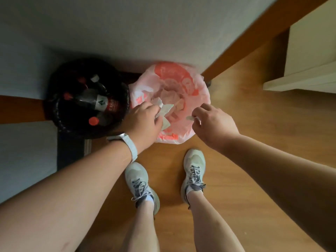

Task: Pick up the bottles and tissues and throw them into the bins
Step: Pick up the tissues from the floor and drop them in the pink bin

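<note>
Two bins stand against the wall. A black-lined bin point(60, 113) on the left holds several dark bottles point(99, 101) with red caps. To its right, a bin with a pink and orange bag point(197, 84) holds crumpled tissues point(168, 96). My left hand point(143, 120) hovers over the pink bin's near left rim and grips white tissues point(164, 110). My right hand point(213, 122) is over the near right rim, its fingers pinching a small white scrap of tissue point(190, 117).
My two feet in pale sneakers point(193, 170) stand on the wooden floor point(254, 124) just in front of the bins. A grey wall point(145, 30) with a wooden skirting runs behind them. A pale cabinet point(309, 51) stands at the upper right. A dark mat point(71, 153) lies left.
</note>
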The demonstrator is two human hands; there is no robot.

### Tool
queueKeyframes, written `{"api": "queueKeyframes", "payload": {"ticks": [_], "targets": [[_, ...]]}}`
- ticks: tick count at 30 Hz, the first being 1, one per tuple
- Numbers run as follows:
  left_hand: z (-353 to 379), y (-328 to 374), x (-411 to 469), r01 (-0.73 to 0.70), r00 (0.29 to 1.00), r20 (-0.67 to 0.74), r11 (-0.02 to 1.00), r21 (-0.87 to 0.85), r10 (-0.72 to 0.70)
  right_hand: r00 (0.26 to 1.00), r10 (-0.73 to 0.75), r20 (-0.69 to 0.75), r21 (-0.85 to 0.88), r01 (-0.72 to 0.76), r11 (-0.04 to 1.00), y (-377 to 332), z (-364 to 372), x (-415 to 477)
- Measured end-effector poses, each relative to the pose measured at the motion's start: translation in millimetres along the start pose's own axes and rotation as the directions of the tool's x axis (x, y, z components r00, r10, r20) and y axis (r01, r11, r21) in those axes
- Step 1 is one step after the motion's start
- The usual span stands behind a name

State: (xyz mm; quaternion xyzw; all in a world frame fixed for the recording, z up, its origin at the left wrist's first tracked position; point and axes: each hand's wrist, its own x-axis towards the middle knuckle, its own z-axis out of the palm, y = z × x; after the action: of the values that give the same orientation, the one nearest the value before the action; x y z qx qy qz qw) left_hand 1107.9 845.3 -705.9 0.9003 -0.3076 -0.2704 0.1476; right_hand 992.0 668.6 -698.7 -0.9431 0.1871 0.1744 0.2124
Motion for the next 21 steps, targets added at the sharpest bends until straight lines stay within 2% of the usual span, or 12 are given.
{"api": "queueKeyframes", "payload": {"ticks": [4, 8, 13, 17, 21], "targets": [[41, -21, 18, 0.03, 0.997, 0.066, 0.999, 0.01, -0.031, 0.994, -0.03, 0.109, -0.047, 0.036, 0.998, 20, 47, 15], [44, -19, 11, 0.011, 0.997, 0.083, 1.0, 0.0, -0.011, 0.983, -0.032, 0.18, -0.082, 0.048, 0.995, 23, 53, 10], [0, -1, -22, -0.051, 0.993, 0.106, 0.998, 0.038, 0.047, 0.989, -0.025, 0.149, -0.12, 0.043, 0.992, 12, 12, -25], [-59, 24, -51, -0.163, 0.986, 0.047, 0.978, 0.126, 0.158, 0.995, -0.011, 0.098, -0.164, 0.027, 0.986, -10, -46, -57], [-133, 60, -78, -0.323, 0.946, 0.061, 0.918, 0.228, 0.318, 0.999, -0.002, -0.049, -0.154, -0.005, 0.988, -43, -123, -103]]}}
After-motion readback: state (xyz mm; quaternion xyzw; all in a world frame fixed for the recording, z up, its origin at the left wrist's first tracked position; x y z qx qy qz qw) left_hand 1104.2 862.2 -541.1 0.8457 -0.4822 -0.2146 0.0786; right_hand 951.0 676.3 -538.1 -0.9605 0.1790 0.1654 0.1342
